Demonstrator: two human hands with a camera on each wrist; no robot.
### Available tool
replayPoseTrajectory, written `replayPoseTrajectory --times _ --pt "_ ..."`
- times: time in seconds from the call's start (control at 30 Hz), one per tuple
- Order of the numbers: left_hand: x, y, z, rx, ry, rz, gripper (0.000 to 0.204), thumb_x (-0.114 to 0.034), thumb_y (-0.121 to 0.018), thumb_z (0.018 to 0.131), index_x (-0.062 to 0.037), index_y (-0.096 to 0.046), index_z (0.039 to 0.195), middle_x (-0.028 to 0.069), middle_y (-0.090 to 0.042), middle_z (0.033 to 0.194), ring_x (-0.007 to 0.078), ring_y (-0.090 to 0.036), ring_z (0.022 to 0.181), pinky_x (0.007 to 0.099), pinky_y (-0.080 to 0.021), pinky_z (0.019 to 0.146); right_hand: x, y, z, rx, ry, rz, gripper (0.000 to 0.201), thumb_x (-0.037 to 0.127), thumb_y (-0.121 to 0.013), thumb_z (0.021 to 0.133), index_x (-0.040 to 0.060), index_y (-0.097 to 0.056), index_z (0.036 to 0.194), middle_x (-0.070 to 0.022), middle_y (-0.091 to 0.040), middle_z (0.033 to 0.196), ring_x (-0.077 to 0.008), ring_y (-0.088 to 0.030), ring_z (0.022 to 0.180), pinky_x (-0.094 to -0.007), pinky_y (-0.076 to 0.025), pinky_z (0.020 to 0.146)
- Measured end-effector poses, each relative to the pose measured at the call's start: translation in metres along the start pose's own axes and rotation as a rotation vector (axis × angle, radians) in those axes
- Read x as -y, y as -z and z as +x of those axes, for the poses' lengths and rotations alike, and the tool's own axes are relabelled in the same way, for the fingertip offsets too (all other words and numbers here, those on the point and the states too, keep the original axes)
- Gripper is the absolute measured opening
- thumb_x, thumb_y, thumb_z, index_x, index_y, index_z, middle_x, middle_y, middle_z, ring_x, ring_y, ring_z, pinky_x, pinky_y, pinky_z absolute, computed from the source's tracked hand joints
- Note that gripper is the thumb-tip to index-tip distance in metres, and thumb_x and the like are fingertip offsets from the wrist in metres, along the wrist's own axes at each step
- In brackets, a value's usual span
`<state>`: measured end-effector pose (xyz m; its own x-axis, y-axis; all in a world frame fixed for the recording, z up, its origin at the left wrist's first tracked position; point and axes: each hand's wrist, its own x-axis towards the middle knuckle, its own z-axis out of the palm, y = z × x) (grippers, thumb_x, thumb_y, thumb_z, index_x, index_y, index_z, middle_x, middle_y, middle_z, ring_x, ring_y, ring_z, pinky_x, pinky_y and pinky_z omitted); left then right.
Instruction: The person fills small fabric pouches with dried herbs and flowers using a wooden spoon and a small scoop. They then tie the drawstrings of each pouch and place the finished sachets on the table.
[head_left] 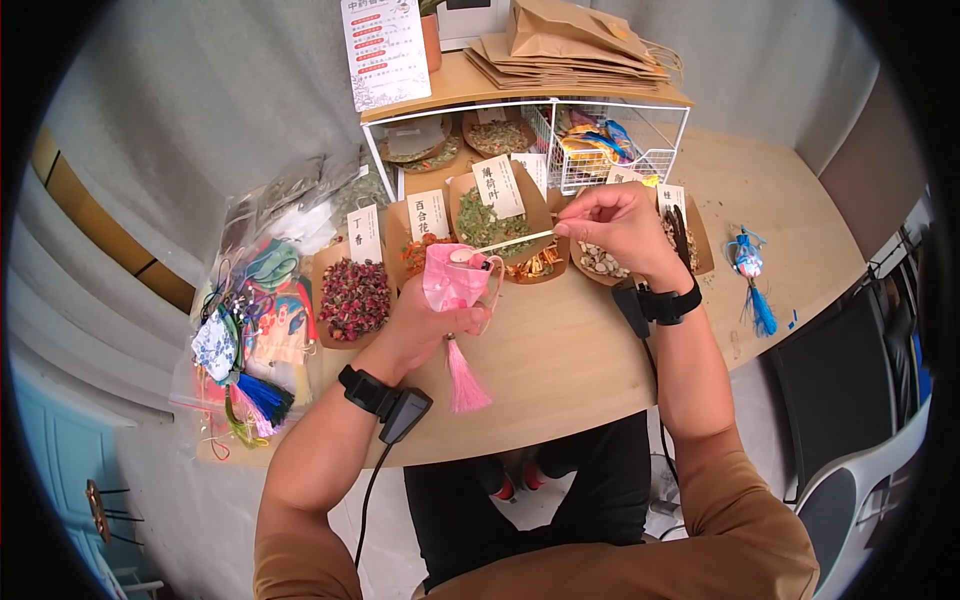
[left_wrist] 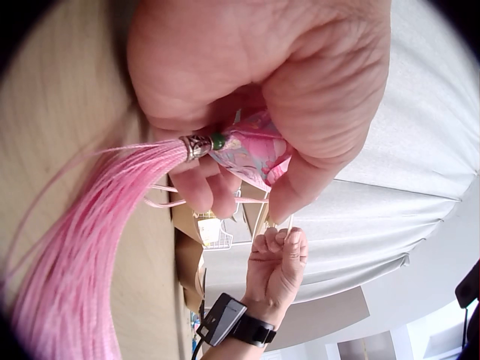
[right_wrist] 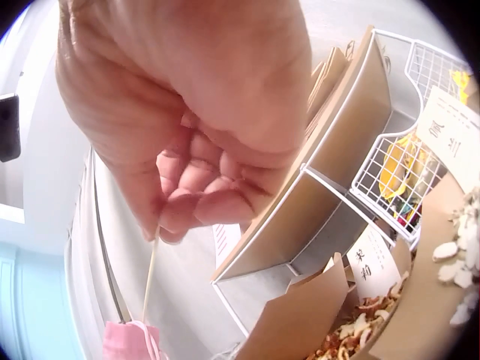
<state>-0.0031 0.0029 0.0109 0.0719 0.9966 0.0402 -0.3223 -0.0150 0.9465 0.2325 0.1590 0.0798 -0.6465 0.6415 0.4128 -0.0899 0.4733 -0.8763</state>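
My left hand [head_left: 408,325] grips a pink fabric sachet pouch [head_left: 447,281] whose mouth faces up. Below the pouch hangs a long pink tassel [left_wrist: 82,247], joined by a silver bead [left_wrist: 196,146] and a small green bead [left_wrist: 218,141]. Between thumb and fingertips, my right hand [head_left: 620,228] pinches the end of a thin, pale spoon [head_left: 515,242]. Its straight handle slants down to the left, and its rounded head lies in the pouch's mouth. Pink drawstring cords [left_wrist: 166,201] loop out beside the pouch. Most of the pouch's lower part is hidden by my left fingers.
Paper trays hold dried rosebuds [head_left: 354,298], green leaves [head_left: 490,222] and other dried herbs, with label cards. Behind stands a shelf [head_left: 450,92] with paper bags [head_left: 570,55] and a wire basket [head_left: 615,155]. Bagged sachets [head_left: 270,310] lie left; a blue-tasselled sachet [head_left: 748,262] lies right.
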Motion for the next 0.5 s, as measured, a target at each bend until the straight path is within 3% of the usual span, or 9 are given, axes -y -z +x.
replayPoseTrajectory --times 0.17,0.27,0.5 --pt "-0.001 -0.002 -0.001 -0.019 -0.003 0.027 0.048 -0.005 -0.076 0.079 -0.0042 -0.052 0.121 0.0081 -0.064 0.108 0.0197 -0.066 0.091 0.0318 -0.055 0.068 -0.001 0.0 -0.001 -0.082 0.073 -0.015 0.003 0.001 -0.075 0.081 0.0001 -0.072 0.083 -0.0005 -0.069 0.074 -0.0015 -0.057 0.063 -0.0167 -0.045 0.056" --pt "-0.001 -0.002 0.0 -0.015 -0.006 0.033 0.047 -0.004 -0.075 0.079 -0.004 -0.053 0.12 0.008 -0.064 0.108 0.0196 -0.066 0.091 0.0319 -0.055 0.068 -0.001 0.0 0.002 -0.185 0.019 0.014 0.003 0.001 -0.075 0.08 0.0001 -0.072 0.08 0.0001 -0.068 0.073 -0.0012 -0.056 0.062 -0.017 -0.045 0.055" --pt "0.001 0.0 0.001 -0.024 0.0 0.05 0.047 -0.004 -0.076 0.078 -0.0041 -0.054 0.119 0.0079 -0.064 0.108 0.0187 -0.066 0.09 0.0318 -0.055 0.068 -0.012 0.009 0.005 -0.259 -0.078 -0.407 0.006 0.002 -0.074 0.076 -0.0017 -0.07 0.079 -0.0017 -0.066 0.067 -0.0043 -0.057 0.06 -0.0212 -0.047 0.055"
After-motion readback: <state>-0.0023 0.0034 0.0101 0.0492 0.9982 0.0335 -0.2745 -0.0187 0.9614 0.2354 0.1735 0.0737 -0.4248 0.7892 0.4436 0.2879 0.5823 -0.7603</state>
